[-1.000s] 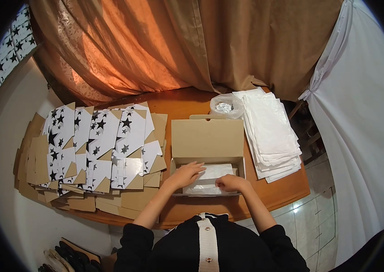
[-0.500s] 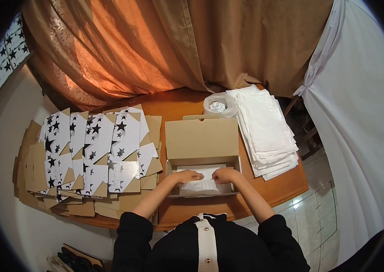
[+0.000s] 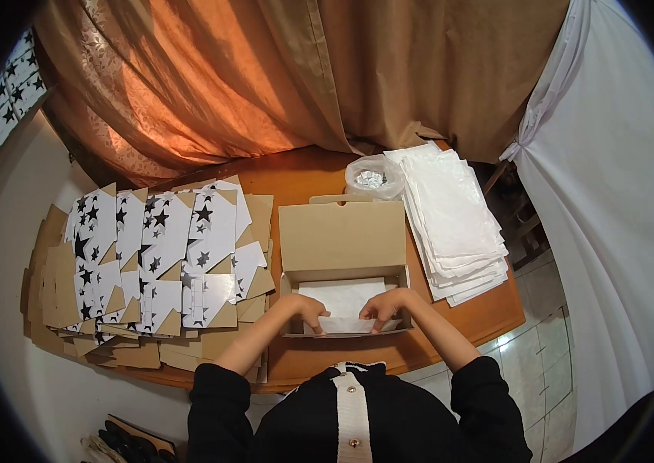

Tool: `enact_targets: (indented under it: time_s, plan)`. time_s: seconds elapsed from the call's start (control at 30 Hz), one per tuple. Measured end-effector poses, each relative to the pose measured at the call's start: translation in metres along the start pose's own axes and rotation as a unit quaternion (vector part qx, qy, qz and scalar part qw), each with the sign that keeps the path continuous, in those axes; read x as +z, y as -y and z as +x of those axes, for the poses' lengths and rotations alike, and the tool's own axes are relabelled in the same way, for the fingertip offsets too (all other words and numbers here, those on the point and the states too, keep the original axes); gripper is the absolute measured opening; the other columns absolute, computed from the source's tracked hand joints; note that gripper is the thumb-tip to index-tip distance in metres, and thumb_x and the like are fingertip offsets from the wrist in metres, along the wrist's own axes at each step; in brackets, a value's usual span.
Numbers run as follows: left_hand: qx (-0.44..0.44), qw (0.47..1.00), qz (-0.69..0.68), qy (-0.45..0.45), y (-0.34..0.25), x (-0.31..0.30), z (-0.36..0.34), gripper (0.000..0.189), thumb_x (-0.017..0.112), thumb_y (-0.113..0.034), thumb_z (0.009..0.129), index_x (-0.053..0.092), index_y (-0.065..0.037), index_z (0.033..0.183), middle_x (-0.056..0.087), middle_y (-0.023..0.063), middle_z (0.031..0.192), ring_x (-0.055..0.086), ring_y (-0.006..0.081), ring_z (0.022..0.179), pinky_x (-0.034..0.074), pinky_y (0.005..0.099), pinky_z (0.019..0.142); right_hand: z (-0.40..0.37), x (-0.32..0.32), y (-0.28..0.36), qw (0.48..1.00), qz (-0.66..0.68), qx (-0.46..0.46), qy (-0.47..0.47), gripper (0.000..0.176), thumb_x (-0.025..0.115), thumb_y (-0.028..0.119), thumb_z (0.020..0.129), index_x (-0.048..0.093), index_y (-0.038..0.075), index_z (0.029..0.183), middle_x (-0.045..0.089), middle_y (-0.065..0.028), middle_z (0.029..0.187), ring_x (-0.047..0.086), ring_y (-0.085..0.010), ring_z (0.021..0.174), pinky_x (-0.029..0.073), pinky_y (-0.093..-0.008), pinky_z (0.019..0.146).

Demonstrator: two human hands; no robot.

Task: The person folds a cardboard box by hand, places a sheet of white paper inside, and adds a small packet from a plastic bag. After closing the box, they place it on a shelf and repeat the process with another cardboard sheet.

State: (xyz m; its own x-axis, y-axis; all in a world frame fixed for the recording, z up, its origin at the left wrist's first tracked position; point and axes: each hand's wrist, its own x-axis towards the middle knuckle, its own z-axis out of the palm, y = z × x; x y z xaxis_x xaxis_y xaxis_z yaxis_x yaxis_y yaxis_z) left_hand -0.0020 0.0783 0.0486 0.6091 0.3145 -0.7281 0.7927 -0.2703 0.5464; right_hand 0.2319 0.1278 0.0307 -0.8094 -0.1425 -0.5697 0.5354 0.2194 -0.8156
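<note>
Box: a brown cardboard box with its lid tipped back and open. It sits on the shiny orange-brown wooden counter, right in front of the person.
White paper: a thin white sheet lies inside the box. A strip of it stands up along the near side, between the two hands.
Left hand: the left hand is at the near left part of the box, fingers bent down and touching the paper.
Right hand: the right hand is at the near right part, fingers curled at the same strip. One cannot tell if either hand pinches the paper or just pushes it.
Doing it well: it looks like the paper is being made neat in the box. Both hands should go gently and evenly, since such thin paper may rip or crease. Keeping the strip straight along the near wall would help.
Hard to see: the hands cover parts of the paper and the near wall. Anything under the paper is hidden. The shiny silver bits in the see-through plastic bag are too small to name. The person's black top is cut off at the bottom.
</note>
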Motion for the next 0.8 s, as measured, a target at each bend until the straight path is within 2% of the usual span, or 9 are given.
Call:
enact_targets:
  time_s: [0.03, 0.1, 0.37, 0.43, 0.53, 0.67, 0.7, 0.73, 0.8]
  plan:
    - [-0.001, 1.0, 0.01, -0.013, -0.002, 0.004, -0.002, 0.063, 0.066, -0.045, 0.069, 0.057, 0.001, 0.111, 0.059, 0.0194, 0.107, 0.057, 0.0279, 0.096, 0.044, 0.0347, 0.082, 0.0, 0.006, 0.003, 1.0, 0.001, 0.0, 0.0, 0.049, 0.072, 0.026, 0.069, 0.056, 0.002, 0.108, 0.064, -0.0116, 0.093, 0.058, -0.0193, 0.085, 0.044, -0.0307, 0.075]
    - [-0.035, 0.998, 0.041, 0.013, 0.001, 0.009, 0.007, 0.058, 0.065, -0.043, 0.071, 0.059, 0.002, 0.107, 0.061, 0.0193, 0.103, 0.058, 0.0287, 0.091, 0.045, 0.0356, 0.079, -0.002, 0.016, 0.012, 0.984, -0.128, 0.116, -0.048, 0.046, 0.066, 0.02, 0.07, 0.056, 0.001, 0.11, 0.063, -0.0135, 0.095, 0.058, -0.0218, 0.086, 0.044, -0.0309, 0.075]
    - [-0.088, 0.993, 0.063, 0.054, 0.021, 0.016, 0.01, 0.055, 0.063, -0.042, 0.074, 0.06, 0.007, 0.097, 0.063, 0.0192, 0.092, 0.06, 0.0308, 0.082, 0.046, 0.0371, 0.072, 0.007, 0.015, -0.02, 0.973, -0.12, 0.195, -0.011, 0.042, 0.053, 0.019, 0.072, 0.057, 0.001, 0.11, 0.063, -0.0154, 0.099, 0.059, -0.0252, 0.09, 0.045, -0.0326, 0.078]
    - [-0.051, 0.997, 0.047, -0.026, 0.041, 0.022, 0.016, 0.061, 0.065, -0.048, 0.071, 0.06, 0.007, 0.097, 0.063, 0.0202, 0.093, 0.06, 0.0313, 0.084, 0.046, 0.0375, 0.071, 0.006, 0.017, -0.021, 0.977, -0.091, 0.19, -0.033, 0.04, 0.053, 0.021, 0.073, 0.058, 0.001, 0.108, 0.063, -0.0154, 0.098, 0.059, -0.026, 0.09, 0.045, -0.0332, 0.078]
    - [-0.033, 0.994, 0.081, -0.071, 0.039, 0.018, 0.011, 0.066, 0.066, -0.053, 0.068, 0.061, 0.007, 0.096, 0.062, 0.022, 0.093, 0.06, 0.0337, 0.086, 0.046, 0.0379, 0.072, 0.0, 0.015, -0.006, 0.955, -0.196, 0.21, -0.078, 0.038, 0.057, 0.029, 0.074, 0.061, 0.002, 0.102, 0.063, -0.0165, 0.097, 0.06, -0.0296, 0.09, 0.046, -0.0353, 0.078]
    - [-0.034, 0.99, 0.073, -0.114, 0.029, 0.016, 0.01, 0.065, 0.066, -0.054, 0.068, 0.062, 0.006, 0.092, 0.062, 0.0251, 0.086, 0.06, 0.0361, 0.084, 0.047, 0.038, 0.075, -0.005, 0.017, 0.015, 0.902, -0.291, 0.226, -0.226, 0.039, 0.063, 0.04, 0.072, 0.064, 0.007, 0.095, 0.063, -0.0156, 0.096, 0.06, -0.0309, 0.092, 0.047, -0.0386, 0.078]
    - [-0.015, 0.98, 0.051, -0.193, 0.028, 0.021, 0.011, 0.059, 0.067, -0.051, 0.068, 0.063, 0.004, 0.089, 0.062, 0.0241, 0.084, 0.06, 0.0356, 0.082, 0.048, 0.0387, 0.073, -0.003, 0.017, 0.017, 0.884, -0.308, 0.236, -0.261, 0.039, 0.064, 0.042, 0.071, 0.065, 0.009, 0.094, 0.063, -0.0151, 0.096, 0.06, -0.0306, 0.092, 0.047, -0.0393, 0.079]
    - [0.005, 0.962, 0.028, -0.271, 0.027, 0.024, 0.013, 0.054, 0.068, -0.048, 0.068, 0.064, 0.002, 0.086, 0.062, 0.0231, 0.082, 0.061, 0.0351, 0.079, 0.048, 0.0393, 0.071, -0.001, 0.016, 0.017, 0.884, -0.307, 0.236, -0.261, 0.039, 0.064, 0.042, 0.071, 0.065, 0.009, 0.094, 0.063, -0.0151, 0.096, 0.06, -0.0306, 0.092, 0.047, -0.0393, 0.079]
    - [-0.041, 0.962, 0.042, -0.268, 0.019, 0.021, 0.012, 0.05, 0.07, -0.045, 0.066, 0.065, 0.001, 0.086, 0.063, 0.0216, 0.084, 0.061, 0.034, 0.083, 0.048, 0.0395, 0.074, 0.007, 0.01, 0.013, 0.872, -0.326, 0.27, -0.245, 0.043, 0.069, 0.037, 0.069, 0.064, 0.009, 0.1, 0.063, -0.012, 0.102, 0.06, -0.0286, 0.096, 0.047, -0.042, 0.079]
